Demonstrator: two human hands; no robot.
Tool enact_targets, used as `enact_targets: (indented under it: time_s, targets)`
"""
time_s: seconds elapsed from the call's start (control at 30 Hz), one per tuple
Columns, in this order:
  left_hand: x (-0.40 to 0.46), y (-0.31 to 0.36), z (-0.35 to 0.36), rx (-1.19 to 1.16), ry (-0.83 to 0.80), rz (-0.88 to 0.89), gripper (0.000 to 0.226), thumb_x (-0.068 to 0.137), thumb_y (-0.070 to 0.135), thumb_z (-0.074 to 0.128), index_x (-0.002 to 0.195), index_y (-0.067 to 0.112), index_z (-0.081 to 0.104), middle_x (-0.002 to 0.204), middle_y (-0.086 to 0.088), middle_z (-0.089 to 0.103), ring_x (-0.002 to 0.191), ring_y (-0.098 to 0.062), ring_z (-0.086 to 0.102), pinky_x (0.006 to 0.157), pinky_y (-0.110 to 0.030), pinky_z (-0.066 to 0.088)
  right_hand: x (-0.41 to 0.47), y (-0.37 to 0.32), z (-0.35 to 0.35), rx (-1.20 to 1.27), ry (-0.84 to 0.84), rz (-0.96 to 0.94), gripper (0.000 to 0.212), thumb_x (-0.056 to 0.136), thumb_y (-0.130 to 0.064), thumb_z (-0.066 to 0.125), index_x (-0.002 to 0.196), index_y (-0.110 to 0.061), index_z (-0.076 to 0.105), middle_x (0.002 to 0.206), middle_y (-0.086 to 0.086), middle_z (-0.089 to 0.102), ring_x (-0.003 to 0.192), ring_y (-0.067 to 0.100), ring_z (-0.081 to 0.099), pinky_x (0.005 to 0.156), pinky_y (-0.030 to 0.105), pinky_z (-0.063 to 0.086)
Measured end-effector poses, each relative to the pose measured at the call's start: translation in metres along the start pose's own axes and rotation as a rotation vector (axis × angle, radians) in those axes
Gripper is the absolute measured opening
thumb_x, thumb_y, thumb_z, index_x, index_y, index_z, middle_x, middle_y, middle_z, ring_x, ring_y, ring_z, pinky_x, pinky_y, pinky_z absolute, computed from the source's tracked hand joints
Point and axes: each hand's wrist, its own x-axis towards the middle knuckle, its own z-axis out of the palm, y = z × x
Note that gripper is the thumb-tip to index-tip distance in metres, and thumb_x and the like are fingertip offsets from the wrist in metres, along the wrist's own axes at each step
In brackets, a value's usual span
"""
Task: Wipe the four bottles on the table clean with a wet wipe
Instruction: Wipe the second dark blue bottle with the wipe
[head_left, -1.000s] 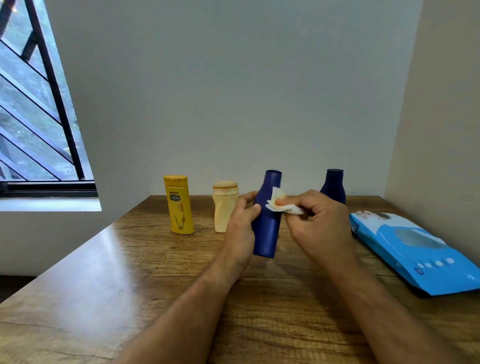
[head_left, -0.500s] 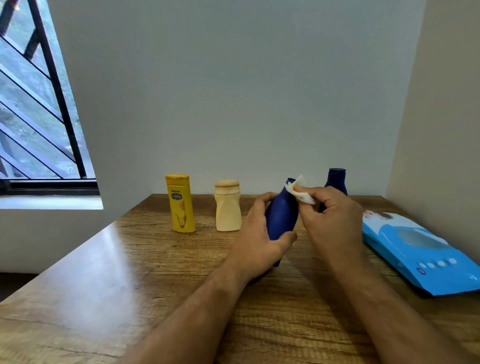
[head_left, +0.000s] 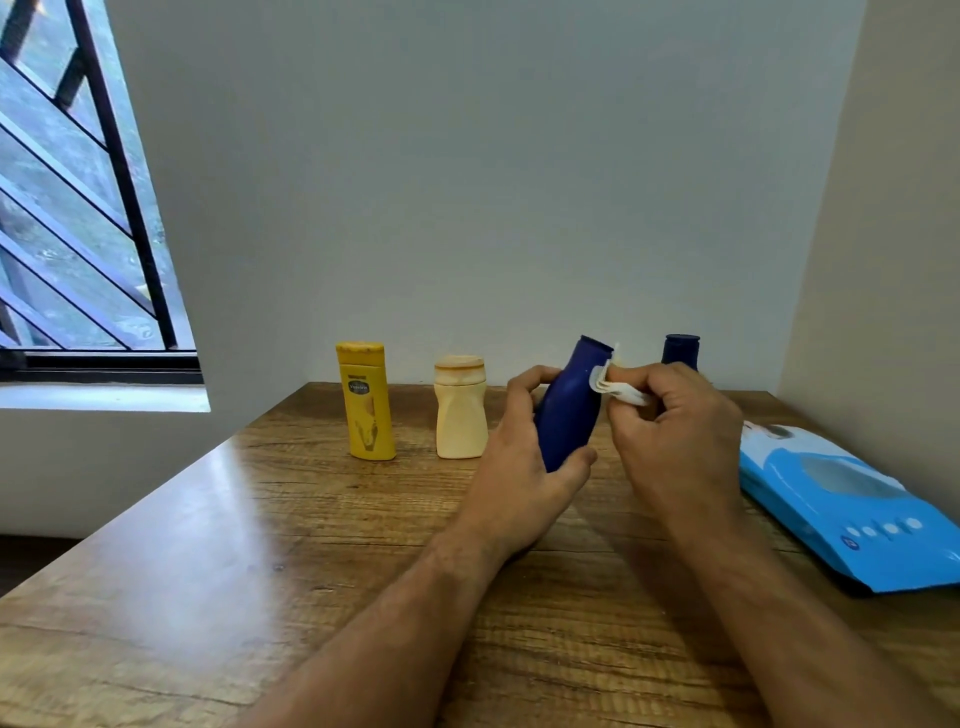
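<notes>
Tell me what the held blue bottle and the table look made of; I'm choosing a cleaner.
The blue bottle looks like matte plastic: uniform colour, smooth moulded shape, no glare. The table looks like wood or wood-grain laminate with a semi-gloss finish: visible grain lines and a broad window reflection. Which one, the picture leaves open.

A wooden table (head_left: 218, 597) with a glossy grain fills the corner of the room. Near its far edge a yellow bottle (head_left: 367, 402) stands upright, a cream bottle (head_left: 460, 410) just to its right. Further right along that edge stands a dark blue bottle (head_left: 681, 351), mostly hidden. A blue wipes pack (head_left: 852, 499) lies flat along the right edge.
</notes>
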Motion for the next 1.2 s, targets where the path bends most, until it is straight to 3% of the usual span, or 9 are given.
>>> enact_targets:
  time_s: [0.2, 0.4, 0.57, 0.67, 0.77, 0.9, 0.97, 1.07, 1.2]
  targets:
    - [-0.001, -0.003, -0.001, 0.118, 0.037, 0.047, 0.078, 0.087, 0.02, 0.073, 0.141, 0.044, 0.022, 0.133, 0.006, 0.055, 0.116, -0.012, 0.06, 0.095, -0.04, 0.056, -0.009, -0.01, 0.004, 0.033, -0.019, -0.18, 0.025, 0.085, -0.004, 0.069, 0.109, -0.009, 0.072, 0.098, -0.001, 0.063, 0.086, 0.001, 0.055, 0.08, 0.0, 0.043]
    - [-0.001, 0.005, 0.001, -0.127, -0.012, -0.029, 0.075, 0.084, 0.019, 0.078, 0.136, 0.043, 0.03, 0.126, 0.011, 0.052, 0.101, -0.013, 0.065, 0.078, -0.033, 0.063, -0.003, 0.0, 0.001, 0.128, 0.01, 0.08, 0.007, 0.09, -0.015, 0.067, 0.095, -0.02, 0.068, 0.085, -0.008, 0.067, 0.077, 0.002, 0.06, 0.059, 0.006, 0.044]
    - [-0.002, 0.001, -0.005, -0.32, -0.032, -0.13, 0.086, 0.069, 0.029, 0.085, 0.138, 0.04, 0.035, 0.132, 0.007, 0.055, 0.111, -0.013, 0.065, 0.087, -0.032, 0.06, -0.006, -0.004, -0.003, 0.114, -0.04, -0.171, 0.02, 0.084, -0.001, 0.067, 0.1, -0.012, 0.072, 0.097, -0.003, 0.069, 0.088, 0.005, 0.061, 0.075, 0.011, 0.051]
    - [-0.002, -0.001, -0.005, -0.344, -0.045, -0.184, 0.096, 0.063, 0.027, 0.089, 0.139, 0.038, 0.031, 0.131, 0.008, 0.056, 0.113, -0.009, 0.064, 0.091, -0.034, 0.059, -0.006, -0.005, -0.002, 0.121, -0.064, -0.244, 0.024, 0.082, 0.002, 0.068, 0.101, -0.011, 0.075, 0.099, -0.002, 0.069, 0.09, 0.003, 0.06, 0.08, 0.006, 0.047]
    - [-0.001, 0.0, -0.005, -0.324, -0.094, -0.204, 0.086, 0.074, 0.014, 0.085, 0.132, 0.037, 0.026, 0.129, 0.006, 0.054, 0.11, -0.014, 0.064, 0.087, -0.03, 0.059, -0.004, -0.006, -0.002, 0.193, -0.062, -0.07, 0.025, 0.087, -0.003, 0.067, 0.106, -0.019, 0.074, 0.094, -0.01, 0.071, 0.087, 0.0, 0.063, 0.071, 0.004, 0.047]
    - [-0.001, 0.001, -0.007, -0.419, -0.179, -0.245, 0.069, 0.074, 0.021, 0.074, 0.127, 0.035, 0.033, 0.121, -0.003, 0.056, 0.091, -0.018, 0.063, 0.073, -0.032, 0.054, 0.0, -0.007, -0.003, 0.315, -0.027, 0.14, 0.027, 0.092, -0.015, 0.065, 0.111, -0.035, 0.067, 0.086, -0.028, 0.064, 0.084, -0.008, 0.061, 0.063, 0.002, 0.045]
    - [0.001, 0.001, -0.007, -0.526, -0.176, -0.27, 0.061, 0.073, 0.022, 0.064, 0.129, 0.027, 0.04, 0.116, -0.012, 0.057, 0.082, -0.022, 0.06, 0.065, -0.034, 0.053, -0.002, -0.011, -0.004, 0.341, -0.062, 0.133, 0.028, 0.092, -0.017, 0.065, 0.112, -0.037, 0.063, 0.088, -0.027, 0.064, 0.086, -0.011, 0.06, 0.066, 0.004, 0.048]
    - [0.004, 0.004, -0.008, -0.674, -0.124, -0.303, 0.06, 0.071, 0.018, 0.051, 0.131, 0.017, 0.049, 0.116, -0.021, 0.057, 0.089, -0.026, 0.058, 0.065, -0.037, 0.055, -0.008, -0.013, -0.004, 0.327, -0.186, 0.047, 0.027, 0.09, -0.015, 0.067, 0.114, -0.026, 0.068, 0.092, -0.021, 0.067, 0.086, -0.013, 0.061, 0.063, 0.003, 0.047]
    - [0.004, 0.005, -0.011, -0.733, -0.049, -0.321, 0.05, 0.068, 0.021, 0.048, 0.117, 0.016, 0.06, 0.105, -0.015, 0.061, 0.087, -0.028, 0.06, 0.064, -0.038, 0.059, -0.009, -0.009, -0.001, 0.3, -0.243, 0.006, 0.026, 0.088, -0.014, 0.07, 0.112, -0.024, 0.072, 0.091, -0.023, 0.069, 0.085, -0.005, 0.064, 0.063, 0.007, 0.05]
